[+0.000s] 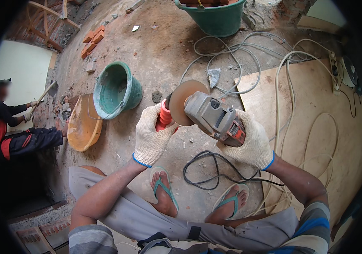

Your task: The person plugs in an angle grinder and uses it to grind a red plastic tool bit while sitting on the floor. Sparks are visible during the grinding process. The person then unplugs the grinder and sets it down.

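Both my hands wear cream knitted gloves with blue cuffs. An angle grinder (214, 116), grey with red parts, is up in front of me, and my right hand (250, 142) is wrapped round its body. Its round brown disc (186, 101) faces my left side. My left hand (151, 137) is closed round a red ribbed handle (162, 118) beside the disc. Whether this handle is joined to the grinder I cannot tell. A black cord (206, 183) lies in loops on the floor below the grinder.
A green bucket (136, 91) and an orange basin (79, 131) stand at left, near a person (9, 116) holding a long-handled tool. Bricks (92, 40) and another green tub (212, 21) lie farther off. Grey cable (253, 63) coils by a wooden board (308, 97) with a power strip (334, 72).
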`<state>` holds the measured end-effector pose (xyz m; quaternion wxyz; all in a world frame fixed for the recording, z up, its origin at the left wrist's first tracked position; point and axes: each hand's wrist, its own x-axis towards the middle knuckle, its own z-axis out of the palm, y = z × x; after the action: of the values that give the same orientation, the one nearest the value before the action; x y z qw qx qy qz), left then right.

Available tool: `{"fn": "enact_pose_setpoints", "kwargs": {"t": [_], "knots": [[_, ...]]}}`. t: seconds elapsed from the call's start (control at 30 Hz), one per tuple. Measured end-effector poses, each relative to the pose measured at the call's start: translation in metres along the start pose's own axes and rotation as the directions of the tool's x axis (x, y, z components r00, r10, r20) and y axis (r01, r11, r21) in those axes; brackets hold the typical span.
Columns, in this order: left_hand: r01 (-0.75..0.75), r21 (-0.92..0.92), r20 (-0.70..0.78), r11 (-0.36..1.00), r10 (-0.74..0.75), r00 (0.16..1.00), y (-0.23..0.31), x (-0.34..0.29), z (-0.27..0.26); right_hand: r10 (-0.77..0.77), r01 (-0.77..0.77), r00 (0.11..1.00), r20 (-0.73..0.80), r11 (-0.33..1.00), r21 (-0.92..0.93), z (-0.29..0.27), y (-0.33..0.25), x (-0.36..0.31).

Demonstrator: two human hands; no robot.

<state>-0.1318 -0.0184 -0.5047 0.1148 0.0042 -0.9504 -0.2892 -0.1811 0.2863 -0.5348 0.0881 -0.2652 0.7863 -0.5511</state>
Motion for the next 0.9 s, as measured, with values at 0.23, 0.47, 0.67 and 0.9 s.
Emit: {"fn": "enact_pose_setpoints", "kwargs": {"t": [0.23, 0.47, 0.67, 0.9], "knots": [[-0.013, -0.037, 0.027, 0.999, 0.014, 1.0, -0.0028, -0.0006, 0.0027, 0.018, -0.017, 1.0, 0.014, 1.0, -0.026, 0.0016, -0.0004, 0.0001], [0.072, -0.043, 0.06, 0.996, -0.07, 0.996, -0.0014, 0.0, 0.0012, 0.113, -0.113, 0.994, -0.01, 0.993, -0.033, -0.0026, -0.0001, 0.0023], [0.032, -0.045, 0.062, 0.999, -0.029, 0.998, 0.0002, 0.0008, 0.0033, 0.045, -0.045, 0.999, 0.005, 0.999, -0.018, 0.0, -0.0024, 0.0012], [0.067, -0.027, 0.051, 0.997, -0.065, 0.997, -0.0019, -0.0012, 0.0008, 0.094, -0.095, 0.995, -0.028, 0.994, -0.054, -0.001, -0.0016, 0.0032]]}}
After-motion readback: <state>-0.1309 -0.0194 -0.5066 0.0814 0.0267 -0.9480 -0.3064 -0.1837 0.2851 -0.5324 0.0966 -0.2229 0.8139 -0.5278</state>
